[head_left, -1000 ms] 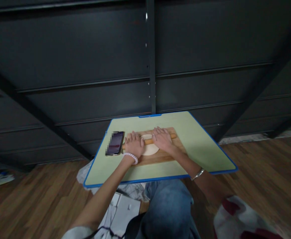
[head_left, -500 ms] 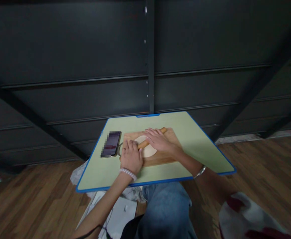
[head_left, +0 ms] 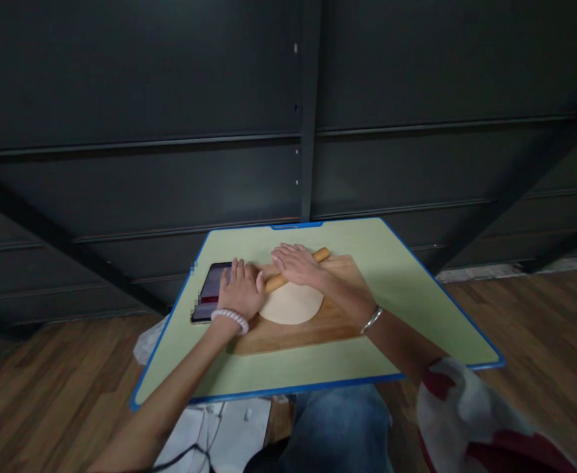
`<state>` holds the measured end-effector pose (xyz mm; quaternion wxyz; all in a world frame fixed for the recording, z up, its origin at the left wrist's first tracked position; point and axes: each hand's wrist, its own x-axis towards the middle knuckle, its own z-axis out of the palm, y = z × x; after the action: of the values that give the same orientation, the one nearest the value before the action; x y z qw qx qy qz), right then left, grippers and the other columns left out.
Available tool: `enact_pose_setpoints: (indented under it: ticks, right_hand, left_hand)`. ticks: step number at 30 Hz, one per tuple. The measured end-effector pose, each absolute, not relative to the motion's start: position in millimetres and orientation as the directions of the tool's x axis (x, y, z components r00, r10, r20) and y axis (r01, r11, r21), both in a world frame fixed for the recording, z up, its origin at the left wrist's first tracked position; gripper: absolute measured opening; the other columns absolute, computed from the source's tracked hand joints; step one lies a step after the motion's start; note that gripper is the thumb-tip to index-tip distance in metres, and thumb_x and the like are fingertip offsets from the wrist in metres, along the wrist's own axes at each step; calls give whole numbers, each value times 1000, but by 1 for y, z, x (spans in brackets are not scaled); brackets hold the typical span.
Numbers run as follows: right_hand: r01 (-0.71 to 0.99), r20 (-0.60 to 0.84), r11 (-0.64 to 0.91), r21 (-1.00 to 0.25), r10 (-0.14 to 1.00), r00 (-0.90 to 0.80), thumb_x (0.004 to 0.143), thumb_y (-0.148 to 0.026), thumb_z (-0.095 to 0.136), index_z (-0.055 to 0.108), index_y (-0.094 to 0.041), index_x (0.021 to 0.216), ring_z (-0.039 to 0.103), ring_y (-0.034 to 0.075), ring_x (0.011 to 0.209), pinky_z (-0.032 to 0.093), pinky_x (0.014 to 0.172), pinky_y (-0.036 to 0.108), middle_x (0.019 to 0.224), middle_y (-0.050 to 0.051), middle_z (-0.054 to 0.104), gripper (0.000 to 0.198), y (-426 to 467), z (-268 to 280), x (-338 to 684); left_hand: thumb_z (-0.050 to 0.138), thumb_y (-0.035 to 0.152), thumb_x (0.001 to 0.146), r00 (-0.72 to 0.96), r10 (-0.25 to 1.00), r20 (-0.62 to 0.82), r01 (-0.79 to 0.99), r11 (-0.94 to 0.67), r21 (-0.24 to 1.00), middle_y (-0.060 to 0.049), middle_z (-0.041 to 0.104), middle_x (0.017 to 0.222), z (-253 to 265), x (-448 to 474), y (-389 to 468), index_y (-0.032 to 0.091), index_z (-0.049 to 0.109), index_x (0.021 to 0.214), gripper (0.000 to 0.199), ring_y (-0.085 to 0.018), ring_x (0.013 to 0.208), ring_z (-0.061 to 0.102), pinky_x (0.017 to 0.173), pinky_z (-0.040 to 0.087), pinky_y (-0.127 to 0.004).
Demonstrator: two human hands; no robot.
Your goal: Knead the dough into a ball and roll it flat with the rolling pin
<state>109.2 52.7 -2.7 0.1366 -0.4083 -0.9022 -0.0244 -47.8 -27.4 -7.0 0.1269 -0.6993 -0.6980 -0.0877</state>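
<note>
A wooden rolling pin (head_left: 275,283) lies slantwise across the far part of a flat, round sheet of dough (head_left: 293,306). Beneath the dough is a wooden board (head_left: 346,272). My left hand (head_left: 242,289) rests on the pin's near-left end, fingers stretched out and pointing away from me. Further along the pin, my right hand (head_left: 296,264) lies flat over its middle with the fingers extended. Neither hand is wrapped round the pin, whose far right end sticks out past my right hand.
A phone (head_left: 210,282) lies left of the board, partly covered by my left hand. The small folding table (head_left: 407,309) has a blue rim. Dark panels (head_left: 194,190) rise behind it. White boxes or sheets and a cable (head_left: 194,450) are below, on the wooden floor (head_left: 46,381).
Both hands and the rolling pin have moved away and left over the dough, uncovering more of its near part. My left hand now overlaps the phone. The camera view has shifted slightly.
</note>
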Motion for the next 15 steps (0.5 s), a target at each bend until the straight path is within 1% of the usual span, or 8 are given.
enact_pose_setpoints:
  ticks: [5,8,11,15]
  right_hand:
    - [755,150,633,-171,774,-615,96,-37,21,54,-18,116,43,21,122,31,99,43,128,8,55,43,72,5,96]
    - [773,101,602,-200,797,-595,95,-39,20,53,-17,118,43,23,121,32,98,46,129,10,53,45,85,7,88]
    - [804,52,559,-203,826,-561,95,-40,18,53,-15,118,45,25,120,33,97,48,129,13,53,48,94,7,80]
    - [822,-3,532,-201,839,-544,95,-38,18,54,-15,117,47,25,118,34,95,48,128,13,54,48,95,9,77]
  left_hand:
    - [16,48,92,-35,992,122,998,29,54,-18,38,142,-7,-64,-1,7,50,125,62,-30,137,23,108,25,-49]
    - [14,49,92,-40,991,128,997,31,73,-17,34,144,-7,-73,14,8,49,126,64,-30,139,17,110,19,-52]
    - [14,50,91,-75,984,159,996,66,62,-19,33,145,-8,-80,25,5,48,126,67,-31,139,15,110,17,-53]
    - [11,51,91,-69,990,127,997,65,34,-16,29,147,-8,-82,28,7,46,130,68,-30,140,11,111,14,-54]
